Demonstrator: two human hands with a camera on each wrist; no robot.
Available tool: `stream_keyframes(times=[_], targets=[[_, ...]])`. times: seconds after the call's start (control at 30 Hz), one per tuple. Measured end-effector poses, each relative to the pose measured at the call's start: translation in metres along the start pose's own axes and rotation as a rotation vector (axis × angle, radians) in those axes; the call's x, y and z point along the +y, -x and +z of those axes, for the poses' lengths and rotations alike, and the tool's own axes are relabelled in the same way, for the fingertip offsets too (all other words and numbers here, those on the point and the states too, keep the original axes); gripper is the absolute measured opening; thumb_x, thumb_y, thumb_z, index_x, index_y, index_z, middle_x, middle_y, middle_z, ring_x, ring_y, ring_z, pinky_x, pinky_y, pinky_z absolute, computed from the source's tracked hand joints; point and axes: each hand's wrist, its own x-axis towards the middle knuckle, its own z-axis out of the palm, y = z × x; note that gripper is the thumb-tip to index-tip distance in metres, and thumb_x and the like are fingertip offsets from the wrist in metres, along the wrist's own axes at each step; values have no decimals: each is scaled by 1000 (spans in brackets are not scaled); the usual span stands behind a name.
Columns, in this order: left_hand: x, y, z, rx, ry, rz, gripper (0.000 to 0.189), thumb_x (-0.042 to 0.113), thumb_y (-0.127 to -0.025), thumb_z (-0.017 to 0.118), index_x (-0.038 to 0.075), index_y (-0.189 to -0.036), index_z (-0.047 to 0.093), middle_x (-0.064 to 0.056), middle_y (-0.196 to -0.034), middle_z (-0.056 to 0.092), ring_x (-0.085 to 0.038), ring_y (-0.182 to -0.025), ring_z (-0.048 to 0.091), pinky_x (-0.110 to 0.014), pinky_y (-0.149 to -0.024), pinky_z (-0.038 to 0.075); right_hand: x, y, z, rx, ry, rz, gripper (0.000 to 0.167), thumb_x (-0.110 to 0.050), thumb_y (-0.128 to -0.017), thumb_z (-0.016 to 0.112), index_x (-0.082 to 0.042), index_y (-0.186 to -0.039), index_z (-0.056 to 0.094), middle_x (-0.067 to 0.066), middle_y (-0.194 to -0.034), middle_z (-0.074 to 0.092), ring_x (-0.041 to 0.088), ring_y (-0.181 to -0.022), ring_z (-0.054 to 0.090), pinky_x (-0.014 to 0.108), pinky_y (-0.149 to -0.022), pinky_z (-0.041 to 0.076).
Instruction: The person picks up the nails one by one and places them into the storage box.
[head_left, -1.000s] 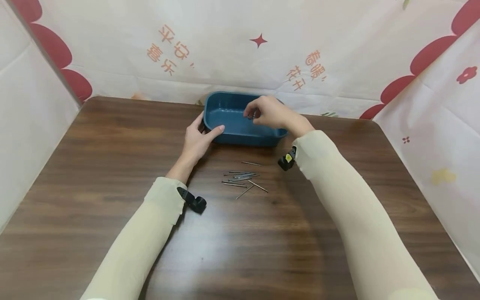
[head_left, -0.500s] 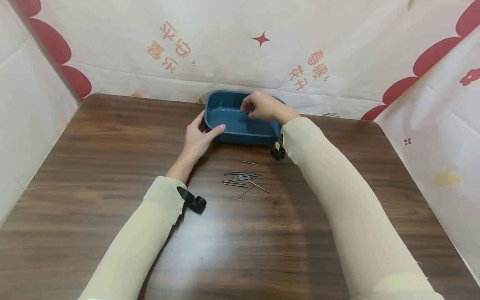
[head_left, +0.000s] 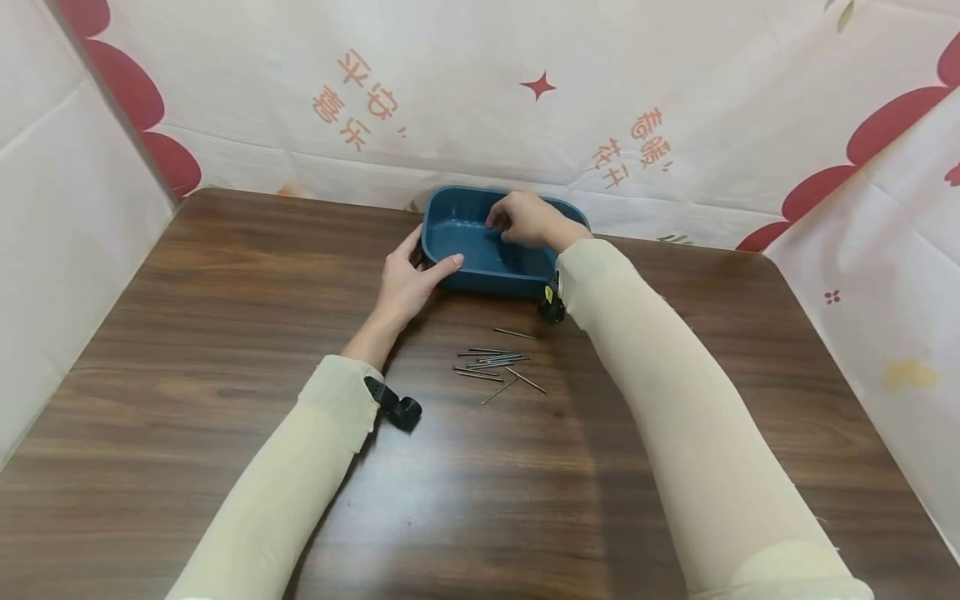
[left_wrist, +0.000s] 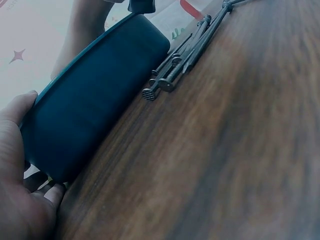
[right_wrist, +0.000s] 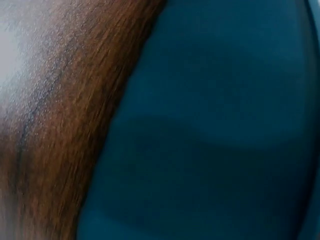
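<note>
In the head view a blue rectangular plastic box (head_left: 487,283) stands near the table's far edge. My left hand (head_left: 405,283) grips its left end, thumb over the rim; the left wrist view shows the fingers (left_wrist: 54,194) at its lower corner. Inside the box is my right hand (head_left: 528,221), fingers bent downward; whether they pinch anything is hidden. Several metal nails (head_left: 491,361) lie in a loose group on the table in front of the box. Their flat heads show in the left wrist view. The box's blue wall (right_wrist: 210,100) fills most of the right wrist view.
The brown wood-grain table (head_left: 225,400) extends on both sides of the arms. A white patterned cloth (head_left: 465,100) hangs right behind the box. Black wrist cameras sit on both cuffs, the right one (head_left: 552,304) close to the box's front wall.
My right hand has moved slightly left and down into the box. A small shiny metal piece seen at its fingers earlier is no longer visible. The left hand keeps its grip.
</note>
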Motion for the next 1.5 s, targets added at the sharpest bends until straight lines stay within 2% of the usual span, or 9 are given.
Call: stream_keyframes(times=[0.13, 0.4, 0.9, 1.13, 1.3, 1.5], targets=[[-3, 0, 1, 12, -14, 10, 80, 29, -90, 77, 13, -157, 37, -12, -159, 43, -26, -146, 44, -40, -122, 37, -2, 0, 0, 3, 14, 8, 29, 2, -96, 57, -2, -122, 69, 17, -115, 69, 30, -106, 62, 45, -98, 53], [-1, 2, 0, 20, -21, 4, 81, 30, -89, 78, 14, -157, 37, -13, -158, 44, -26, -146, 45, -40, -120, 40, -2, -3, 9, -12, 23, 36, 30, -1, -97, 56, -5, -124, 68, 16, -115, 68, 28, -103, 60, 44, -99, 51], [-3, 0, 10, -14, 8, 29, 83, 25, -88, 77, 10, -158, 35, -15, -158, 44, -25, -145, 46, -39, -119, 41, 7, 8, 14, 15, 54, 79, 33, -4, -96, 58, -8, -127, 68, 14, -114, 67, 27, -99, 60, 44, -90, 52], [-4, -1, 10, -10, -21, 35, 82, 29, -89, 77, 12, -158, 36, -14, -158, 44, -26, -145, 46, -40, -120, 40, 4, 18, 2, 37, 35, 15, 33, -3, -96, 59, -3, -127, 67, 18, -121, 68, 31, -110, 62, 47, -99, 53], [-1, 0, 5, -3, 3, 39, 81, 25, -89, 77, 11, -158, 36, -16, -158, 43, -31, -146, 45, -44, -121, 38, -4, 26, -14, 58, 68, -27, 32, -4, -94, 63, -3, -125, 69, 18, -120, 69, 32, -108, 63, 47, -97, 54], [-6, -3, -1, 17, -28, 49, 81, 28, -89, 78, 11, -157, 37, -14, -158, 45, -28, -145, 46, -42, -121, 39, -27, 48, -32, 18, 140, -23, 34, -10, -94, 66, -7, -127, 68, 16, -119, 69, 30, -104, 60, 47, -95, 53]])
